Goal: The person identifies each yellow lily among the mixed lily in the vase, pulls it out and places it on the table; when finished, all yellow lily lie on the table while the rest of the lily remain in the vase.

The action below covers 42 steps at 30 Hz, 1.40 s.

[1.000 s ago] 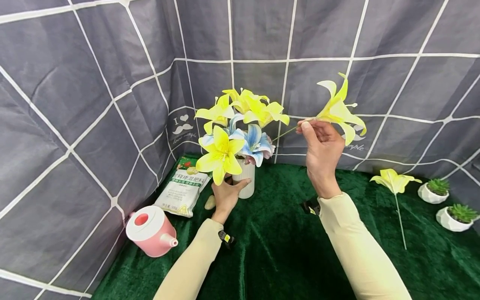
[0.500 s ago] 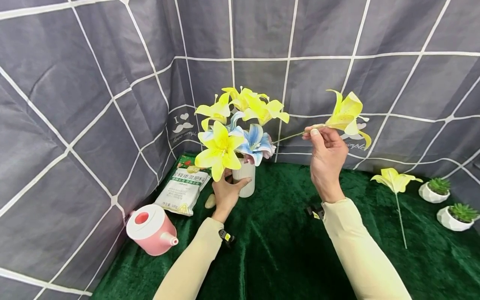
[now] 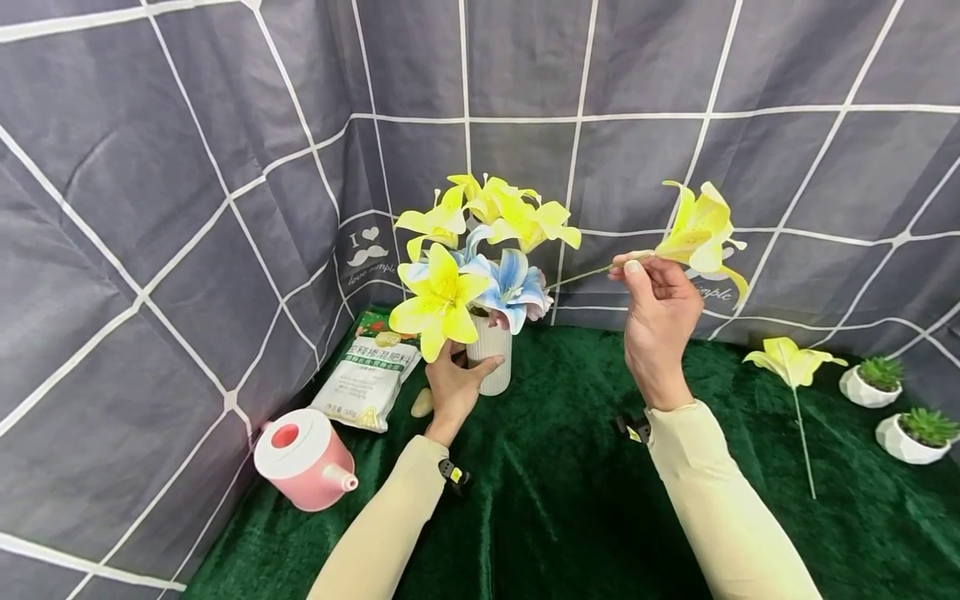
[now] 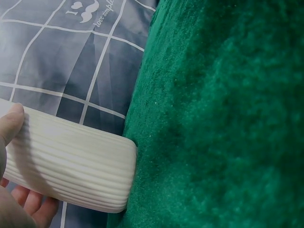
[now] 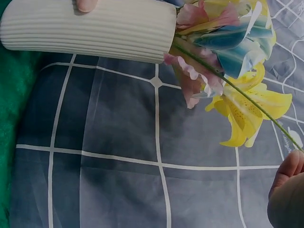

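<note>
White ribbed vase [image 3: 491, 360] stood upright on the green velvet counter [image 3: 570, 492], near the back corner of the grey checked backdrop [image 3: 187, 208]. Left hand [image 3: 453, 385] wrapped the vase from the left, thumb across its front, fingers behind it; left wrist view showed thumb tip [image 4: 10, 124] and fingers [image 4: 33, 204] on the ribs, so that grip was closed on the vase.

Bouquet [image 3: 472, 258] already in the vase: several yellow lilies up top and front, blue one in the middle, a pink bloom at its right edge.

Right hand [image 3: 660, 321] was raised to the right of the bouquet, thumb and fingers pinching a thin green stem [image 3: 581, 276] just below a yellow lily [image 3: 701, 229]. Grip closed on the stem. Bloom sat up and right of the hand, stem slanted down-left toward the vase mouth. Right wrist view showed the stem [image 5: 237, 90] running in among the blooms at the vase mouth [image 5: 172, 35]; how deep it sat couldn't be told.

Other items on the counter:
- spare yellow lily [image 3: 791, 360] lying flat to the right, stem toward the camera
- two small succulents in white pots [image 3: 888, 408] at far right
- pink watering can [image 3: 303, 458] front left
- fertilizer bag [image 3: 367, 375] just left of the vase, a pale pebble [image 3: 422, 403] beside the left hand
</note>
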Each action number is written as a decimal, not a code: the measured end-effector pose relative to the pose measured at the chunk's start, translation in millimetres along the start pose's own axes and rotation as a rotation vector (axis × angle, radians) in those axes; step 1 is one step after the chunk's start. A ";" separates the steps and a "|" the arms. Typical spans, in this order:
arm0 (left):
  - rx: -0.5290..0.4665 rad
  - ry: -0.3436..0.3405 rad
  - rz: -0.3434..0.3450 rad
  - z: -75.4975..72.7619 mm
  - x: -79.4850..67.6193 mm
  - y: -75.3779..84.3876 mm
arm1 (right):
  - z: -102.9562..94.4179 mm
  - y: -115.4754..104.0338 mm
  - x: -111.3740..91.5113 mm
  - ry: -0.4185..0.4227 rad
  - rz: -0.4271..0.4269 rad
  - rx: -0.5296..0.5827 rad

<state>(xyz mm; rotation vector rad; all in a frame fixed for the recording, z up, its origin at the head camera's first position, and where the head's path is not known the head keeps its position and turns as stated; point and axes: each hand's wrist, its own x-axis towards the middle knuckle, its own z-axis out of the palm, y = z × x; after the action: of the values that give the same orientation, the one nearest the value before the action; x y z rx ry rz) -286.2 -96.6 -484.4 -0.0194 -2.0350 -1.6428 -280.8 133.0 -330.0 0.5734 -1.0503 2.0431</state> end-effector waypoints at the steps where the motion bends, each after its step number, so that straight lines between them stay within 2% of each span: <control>1: 0.003 0.002 0.006 0.0 -0.1 -0.2 | -1.0 -0.3 -0.1 0.005 -0.003 0.006; 7: -0.004 0.008 0.043 0.0 -0.5 -1.0 | -5.2 -3.8 0.9 0.060 0.013 0.021; 10: -0.003 0.006 0.044 0.1 -0.6 -1.3 | -6.2 -5.6 1.2 0.050 0.019 0.019; 15: -0.046 -0.011 0.026 1.1 -1.2 -1.1 | -8.0 -11.5 3.8 0.019 0.003 0.084; 23: -0.013 -0.022 -0.009 -0.2 -0.8 -0.1 | -13.0 -24.7 10.9 0.044 -0.018 0.116; 27: -0.028 -0.030 -0.033 -0.8 -2.0 -0.6 | -18.9 -29.4 10.9 0.078 -0.012 0.131; 33: -0.028 -0.034 -0.030 -1.5 -3.2 -1.9 | -28.9 -37.5 13.0 0.133 -0.018 0.156; 42: -0.008 -0.036 -0.054 -2.9 -2.1 1.4 | -47.4 -62.9 25.7 0.275 -0.092 0.225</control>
<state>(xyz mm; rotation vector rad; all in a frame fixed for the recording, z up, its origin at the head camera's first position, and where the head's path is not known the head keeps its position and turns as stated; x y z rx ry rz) -282.8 -98.2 -483.6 0.0035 -2.0730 -1.6953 -249.3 206.7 -308.8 0.4285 -0.6277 2.1001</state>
